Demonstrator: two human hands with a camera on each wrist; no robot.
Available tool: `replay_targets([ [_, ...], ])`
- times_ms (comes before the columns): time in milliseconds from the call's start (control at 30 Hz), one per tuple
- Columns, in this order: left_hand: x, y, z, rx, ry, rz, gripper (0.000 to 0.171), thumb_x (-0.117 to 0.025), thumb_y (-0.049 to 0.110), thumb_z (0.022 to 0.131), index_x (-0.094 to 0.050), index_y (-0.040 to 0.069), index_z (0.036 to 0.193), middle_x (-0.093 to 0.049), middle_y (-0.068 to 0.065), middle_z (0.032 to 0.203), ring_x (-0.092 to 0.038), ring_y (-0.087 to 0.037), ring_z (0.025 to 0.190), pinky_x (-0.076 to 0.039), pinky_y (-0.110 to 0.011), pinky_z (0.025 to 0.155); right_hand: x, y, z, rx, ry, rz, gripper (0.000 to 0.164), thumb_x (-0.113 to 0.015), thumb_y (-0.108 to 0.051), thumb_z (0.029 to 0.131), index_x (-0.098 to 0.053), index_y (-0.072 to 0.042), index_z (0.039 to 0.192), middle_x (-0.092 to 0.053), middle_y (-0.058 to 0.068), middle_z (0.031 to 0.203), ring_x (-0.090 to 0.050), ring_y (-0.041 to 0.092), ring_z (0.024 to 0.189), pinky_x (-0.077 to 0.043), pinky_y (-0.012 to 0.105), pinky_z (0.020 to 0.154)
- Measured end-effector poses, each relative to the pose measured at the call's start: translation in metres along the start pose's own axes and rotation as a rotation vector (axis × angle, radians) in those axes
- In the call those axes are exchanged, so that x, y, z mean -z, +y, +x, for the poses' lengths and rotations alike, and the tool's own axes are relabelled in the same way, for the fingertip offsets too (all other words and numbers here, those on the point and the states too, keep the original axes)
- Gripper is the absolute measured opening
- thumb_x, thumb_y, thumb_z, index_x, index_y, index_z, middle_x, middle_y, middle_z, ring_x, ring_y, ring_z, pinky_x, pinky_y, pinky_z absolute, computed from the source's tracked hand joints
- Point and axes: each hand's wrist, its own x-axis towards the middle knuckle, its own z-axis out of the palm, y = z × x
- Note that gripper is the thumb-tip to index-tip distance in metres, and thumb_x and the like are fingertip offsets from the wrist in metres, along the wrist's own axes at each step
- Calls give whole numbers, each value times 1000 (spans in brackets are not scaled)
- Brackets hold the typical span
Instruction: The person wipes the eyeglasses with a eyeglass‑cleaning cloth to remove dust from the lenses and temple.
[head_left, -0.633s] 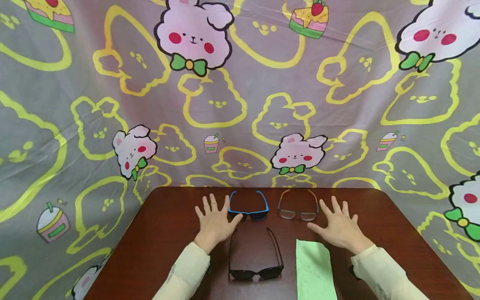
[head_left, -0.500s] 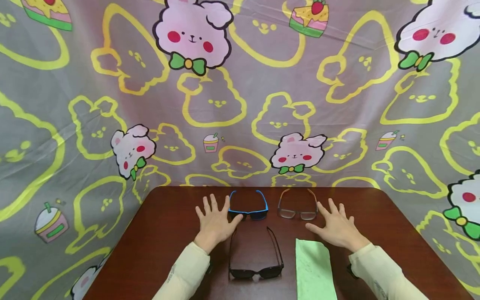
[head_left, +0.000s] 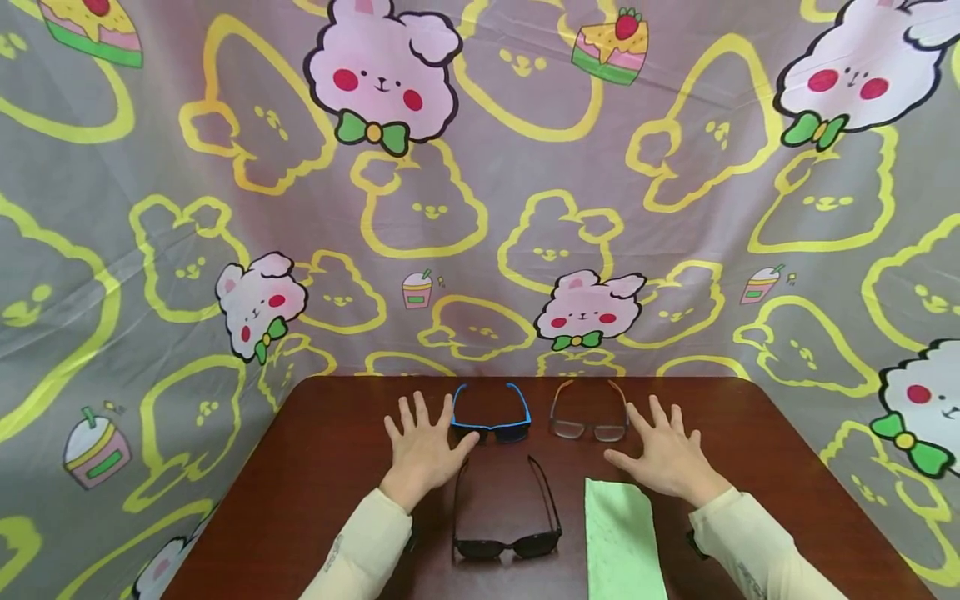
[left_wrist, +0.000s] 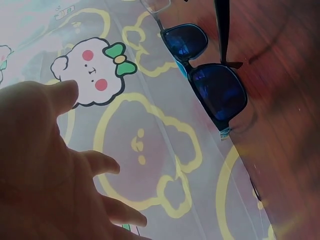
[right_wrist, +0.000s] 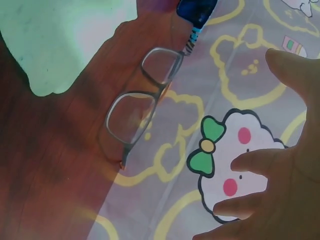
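Observation:
My left hand (head_left: 422,454) is held over the left of the table, fingers spread and holding nothing. Beside its thumb lies a pair of blue-framed sunglasses (head_left: 512,433), partly hidden behind that hand; their dark lenses (left_wrist: 220,92) show in the left wrist view. My right hand (head_left: 667,454), also spread and holding nothing, is just right of clear eyeglasses (head_left: 570,430) with brownish temples. In the right wrist view those eyeglasses (right_wrist: 131,117) are apart from the fingers. Black sunglasses (head_left: 536,546) lie nearer me, temples unfolded, between the forearms. A light green cloth (head_left: 621,533) lies right of them.
The dark reddish-brown table (head_left: 337,417) has a rounded far edge. A grey curtain (head_left: 480,200) printed with cartoon rabbits and yellow outlines hangs behind it and along both sides.
The head view has shifted a little, so the whole scene sits slightly further left. My right hand has drifted slightly left. The glasses and the cloth lie as before.

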Motion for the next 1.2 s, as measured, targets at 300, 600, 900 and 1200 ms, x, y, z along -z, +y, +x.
replay_targets([
  [300, 2, -1, -3, -48, 21, -26, 69, -51, 52, 92, -36, 12, 146, -39, -26, 140, -36, -46, 126, -29, -63, 98, -3, -6, -8, 56, 39, -3, 69, -65, -44, 85, -50, 6, 130, -44, 31, 130, -40, 50, 118, -40, 61, 85],
  [600, 5, -7, -6, -98, 59, -76, 36, -58, 40, 90, -68, 10, 106, -67, -9, 95, -63, -27, 76, -47, -41, 55, -8, -11, -13, 78, 8, 19, 42, -66, -30, 87, -63, 5, 111, -63, 19, 106, -62, 34, 92, -50, 49, 72],
  [900, 2, -18, -17, -103, -1, -108, 35, -60, 38, 90, -68, 9, 108, -68, -10, 96, -59, -21, 63, -44, -37, 49, -27, -5, -27, 67, -64, 28, 18, -72, -23, 82, -66, -6, 83, -60, 3, 76, -56, 17, 64, -47, 36, 57],
  [1200, -4, -22, -24, -102, -73, -128, 40, -58, 40, 91, -68, 8, 111, -68, -8, 99, -61, -22, 69, -46, -39, 53, -52, 11, -40, 35, -70, -13, 33, -77, -27, 73, -63, 1, 84, -60, 9, 76, -61, 30, 67, -49, 45, 61],
])
